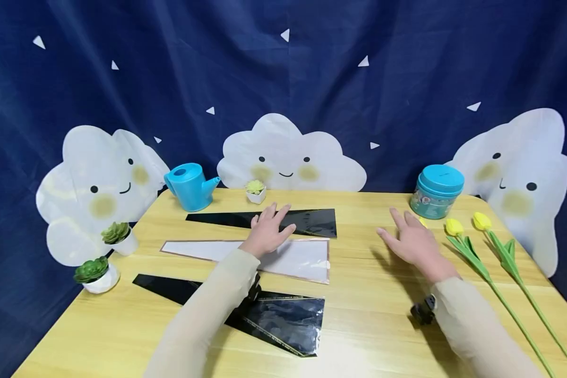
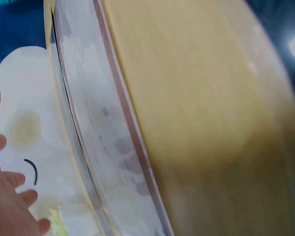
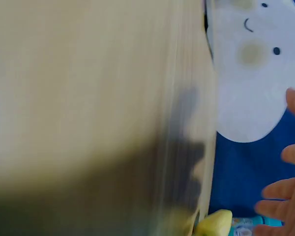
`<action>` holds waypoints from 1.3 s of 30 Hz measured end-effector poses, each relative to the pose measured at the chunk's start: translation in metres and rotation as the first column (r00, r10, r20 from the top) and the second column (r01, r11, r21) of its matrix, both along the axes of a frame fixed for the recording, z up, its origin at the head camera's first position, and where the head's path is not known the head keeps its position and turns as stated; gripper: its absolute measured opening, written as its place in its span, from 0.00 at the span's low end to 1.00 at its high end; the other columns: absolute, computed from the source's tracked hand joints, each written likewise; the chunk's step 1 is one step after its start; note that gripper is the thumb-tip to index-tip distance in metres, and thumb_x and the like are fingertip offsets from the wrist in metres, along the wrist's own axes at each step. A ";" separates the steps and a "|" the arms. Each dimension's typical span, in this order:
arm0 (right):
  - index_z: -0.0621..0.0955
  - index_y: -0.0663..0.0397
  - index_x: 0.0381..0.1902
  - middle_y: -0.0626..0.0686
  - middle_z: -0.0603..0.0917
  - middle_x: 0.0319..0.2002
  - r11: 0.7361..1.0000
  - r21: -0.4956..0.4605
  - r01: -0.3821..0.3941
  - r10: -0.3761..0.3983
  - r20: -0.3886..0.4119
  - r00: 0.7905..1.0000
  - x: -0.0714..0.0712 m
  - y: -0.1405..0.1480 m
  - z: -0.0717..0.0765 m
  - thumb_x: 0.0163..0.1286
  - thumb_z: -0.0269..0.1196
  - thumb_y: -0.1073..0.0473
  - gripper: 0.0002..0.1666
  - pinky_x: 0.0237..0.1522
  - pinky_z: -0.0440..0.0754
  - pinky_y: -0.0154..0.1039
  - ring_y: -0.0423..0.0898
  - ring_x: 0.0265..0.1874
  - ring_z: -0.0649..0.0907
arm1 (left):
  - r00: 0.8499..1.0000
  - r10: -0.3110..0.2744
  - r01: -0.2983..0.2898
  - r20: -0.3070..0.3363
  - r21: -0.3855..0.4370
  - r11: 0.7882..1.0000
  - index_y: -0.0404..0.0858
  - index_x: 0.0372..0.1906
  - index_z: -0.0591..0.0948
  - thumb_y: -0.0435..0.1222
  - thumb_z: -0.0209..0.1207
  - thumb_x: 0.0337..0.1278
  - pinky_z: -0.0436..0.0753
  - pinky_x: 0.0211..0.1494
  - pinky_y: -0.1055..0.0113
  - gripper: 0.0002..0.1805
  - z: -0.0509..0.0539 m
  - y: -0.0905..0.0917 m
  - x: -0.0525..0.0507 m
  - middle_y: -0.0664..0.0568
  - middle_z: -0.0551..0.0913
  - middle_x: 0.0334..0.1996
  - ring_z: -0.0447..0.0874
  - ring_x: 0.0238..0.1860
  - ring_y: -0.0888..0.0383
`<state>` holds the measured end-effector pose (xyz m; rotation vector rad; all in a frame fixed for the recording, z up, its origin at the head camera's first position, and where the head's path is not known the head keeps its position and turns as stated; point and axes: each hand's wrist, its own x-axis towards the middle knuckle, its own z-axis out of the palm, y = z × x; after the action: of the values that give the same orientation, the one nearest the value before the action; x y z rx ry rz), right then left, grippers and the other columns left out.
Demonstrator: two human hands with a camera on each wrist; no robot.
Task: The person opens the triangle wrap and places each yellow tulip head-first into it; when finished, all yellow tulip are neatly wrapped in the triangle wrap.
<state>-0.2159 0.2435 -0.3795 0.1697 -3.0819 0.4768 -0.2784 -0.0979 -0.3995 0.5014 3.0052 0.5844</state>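
My left hand (image 1: pixel 267 231) hovers with spread fingers over the flat tapered sleeves in the middle of the table, holding nothing. Below it lies a white tapered sleeve with a brown border (image 1: pixel 293 257). A black sleeve (image 1: pixel 312 220) lies behind that one, and another black sleeve (image 1: pixel 288 320) is nearer, partly hidden by the left forearm. My right hand (image 1: pixel 413 241) is raised above bare wood, its fingers extended and nothing in them. Right of it lie yellow artificial tulips (image 1: pixel 472 257) with long green stems; one bloom is partly behind the hand.
A blue watering can (image 1: pixel 189 186) and a small potted succulent (image 1: pixel 255 191) stand at the back. Two more potted succulents, one upper (image 1: pixel 123 240) and one lower (image 1: pixel 98 275), line the left edge. A lidded teal jar (image 1: pixel 437 191) stands at the back right, before a blue curtain (image 1: pixel 283 79).
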 end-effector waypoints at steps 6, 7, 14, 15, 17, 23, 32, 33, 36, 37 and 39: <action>0.52 0.68 0.69 0.78 0.56 0.63 0.996 -0.091 -0.019 0.024 0.046 0.999 0.033 0.022 0.003 0.69 0.47 0.36 0.48 0.56 0.60 0.66 0.74 0.60 0.59 | 0.998 -0.041 0.036 0.053 0.090 0.995 0.55 0.72 0.52 0.51 0.46 0.66 0.50 0.67 0.43 0.32 -0.002 0.005 -0.016 0.43 0.52 0.71 0.48 0.71 0.44; 0.53 0.70 0.69 0.78 0.57 0.62 0.995 -0.101 -0.022 0.026 0.045 0.999 0.038 0.025 0.002 0.69 0.48 0.37 0.48 0.55 0.60 0.66 0.74 0.60 0.59 | 0.997 -0.037 0.031 0.063 0.099 0.995 0.54 0.72 0.52 0.50 0.47 0.66 0.51 0.67 0.44 0.32 -0.001 0.006 -0.018 0.43 0.53 0.71 0.49 0.71 0.44; 0.58 0.74 0.65 0.79 0.61 0.59 0.995 -0.100 0.020 -0.012 0.081 0.997 0.071 0.046 -0.009 0.66 0.55 0.40 0.47 0.49 0.65 0.67 0.76 0.55 0.64 | 0.990 -0.025 0.008 0.141 0.123 0.992 0.56 0.71 0.52 0.46 0.53 0.63 0.66 0.60 0.46 0.35 0.000 0.015 -0.028 0.42 0.60 0.65 0.59 0.65 0.44; 0.58 0.74 0.65 0.79 0.62 0.59 0.995 -0.099 0.027 -0.018 0.091 0.996 0.074 0.049 -0.011 0.65 0.56 0.40 0.47 0.48 0.66 0.67 0.75 0.55 0.64 | 0.989 -0.029 0.011 0.147 0.119 0.993 0.56 0.71 0.52 0.46 0.54 0.63 0.67 0.59 0.47 0.35 -0.001 0.016 -0.028 0.42 0.60 0.65 0.60 0.64 0.44; 0.59 0.74 0.64 0.79 0.63 0.58 0.995 -0.096 0.038 -0.027 0.107 0.994 0.080 0.054 -0.015 0.64 0.57 0.39 0.48 0.47 0.68 0.65 0.75 0.53 0.66 | 0.988 -0.038 0.023 0.153 0.099 0.995 0.55 0.71 0.52 0.46 0.55 0.61 0.69 0.57 0.48 0.37 -0.004 0.018 -0.030 0.41 0.60 0.65 0.61 0.64 0.45; 0.62 0.74 0.61 0.68 0.78 0.42 0.988 -0.142 0.060 -0.044 0.116 0.992 0.093 0.065 -0.023 0.60 0.63 0.43 0.46 0.37 0.75 0.55 0.63 0.40 0.78 | 0.983 -0.054 0.037 0.177 0.097 0.995 0.52 0.71 0.54 0.45 0.57 0.60 0.69 0.59 0.48 0.37 -0.016 0.020 -0.039 0.40 0.59 0.67 0.60 0.66 0.44; 0.64 0.68 0.62 0.49 0.74 0.27 0.962 -0.234 0.138 -0.083 0.230 0.970 0.101 0.075 -0.029 0.59 0.65 0.45 0.43 0.28 0.66 0.38 0.42 0.25 0.70 | 0.975 0.003 -0.051 0.221 0.210 0.976 0.47 0.68 0.61 0.38 0.57 0.61 0.72 0.46 0.57 0.32 -0.025 0.019 -0.046 0.46 0.71 0.51 0.72 0.47 0.51; 0.64 0.68 0.62 0.49 0.73 0.26 0.958 -0.247 0.147 -0.085 0.244 0.966 0.102 0.076 -0.030 0.59 0.65 0.46 0.43 0.27 0.66 0.37 0.42 0.23 0.69 | 0.975 0.000 -0.049 0.223 0.214 0.976 0.46 0.68 0.62 0.38 0.57 0.61 0.71 0.43 0.58 0.31 -0.026 0.019 -0.046 0.47 0.72 0.46 0.71 0.42 0.51; 0.64 0.68 0.63 0.49 0.74 0.24 0.941 -0.292 0.170 -0.091 0.267 0.960 0.106 0.078 -0.034 0.59 0.65 0.49 0.42 0.24 0.67 0.36 0.41 0.20 0.70 | 0.975 -0.006 -0.044 0.220 0.222 0.974 0.45 0.66 0.65 0.36 0.56 0.61 0.67 0.40 0.59 0.28 -0.027 0.022 -0.046 0.49 0.71 0.39 0.69 0.36 0.53; 0.64 0.68 0.63 0.49 0.74 0.24 0.935 -0.307 0.178 -0.093 0.273 0.957 0.107 0.078 -0.034 0.59 0.65 0.49 0.42 0.23 0.67 0.35 0.41 0.19 0.71 | 0.975 -0.005 -0.045 0.221 0.224 0.974 0.45 0.65 0.66 0.35 0.56 0.61 0.67 0.39 0.59 0.27 -0.027 0.022 -0.045 0.50 0.71 0.39 0.69 0.35 0.53; 0.64 0.68 0.63 0.50 0.75 0.23 0.923 -0.335 0.188 -0.093 0.281 0.955 0.108 0.079 -0.036 0.59 0.65 0.50 0.41 0.22 0.69 0.35 0.41 0.19 0.72 | 0.975 0.002 -0.054 0.223 0.228 0.972 0.45 0.64 0.67 0.35 0.56 0.62 0.67 0.40 0.59 0.25 -0.028 0.024 -0.045 0.50 0.72 0.39 0.69 0.36 0.53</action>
<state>-0.1080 0.3225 -0.4152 -0.1353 -3.1431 1.1226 -0.3229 -0.0736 -0.4273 0.3747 2.7515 0.9353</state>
